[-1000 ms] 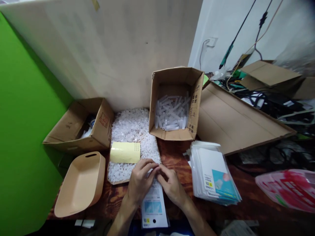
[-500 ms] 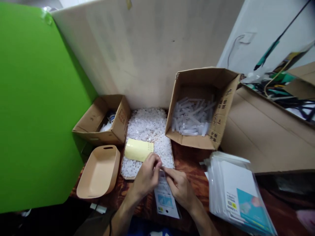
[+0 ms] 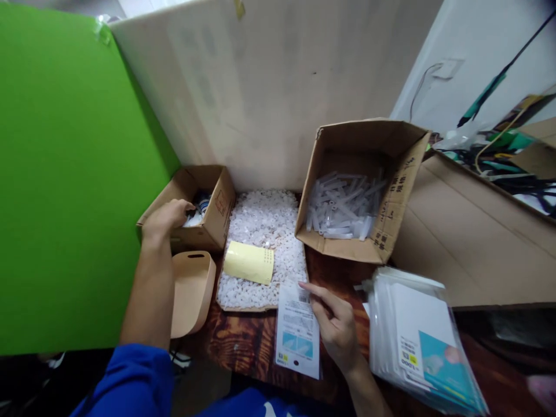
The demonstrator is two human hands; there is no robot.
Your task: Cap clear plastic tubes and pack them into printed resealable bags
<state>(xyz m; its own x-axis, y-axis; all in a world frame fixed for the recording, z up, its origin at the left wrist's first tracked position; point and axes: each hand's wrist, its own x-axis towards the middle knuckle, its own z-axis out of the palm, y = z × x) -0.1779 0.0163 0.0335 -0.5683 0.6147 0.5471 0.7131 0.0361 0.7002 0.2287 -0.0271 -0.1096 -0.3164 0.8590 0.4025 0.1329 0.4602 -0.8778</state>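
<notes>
My left hand (image 3: 169, 214) reaches into the small cardboard box (image 3: 217, 211) at the left. Its fingertips dip behind the near wall among white and blue-striped things, so what they touch is hidden. On the wooden table in front of me lies a flat clear plastic packet (image 3: 299, 330) with a printed card, blue pictures and a yellow mark. My right hand (image 3: 336, 327) holds the upper right edge of this packet, index finger stretched along its top and the other fingers curled. Just beyond lies a shallow tray of small white pieces (image 3: 269, 220), with a yellow paper (image 3: 249, 262) on them.
A beige plastic bin (image 3: 191, 295) stands below my left forearm. Behind my right hand, a tilted cardboard box (image 3: 369, 249) holds many translucent tubes (image 3: 341, 205). A stack of clear packets (image 3: 421, 341) lies at the right. A green panel (image 3: 65, 174) borders the left side.
My left hand has left the packet and moved left and away from me into the small cardboard box. My right hand stays at the packet, which now shows more fully.
</notes>
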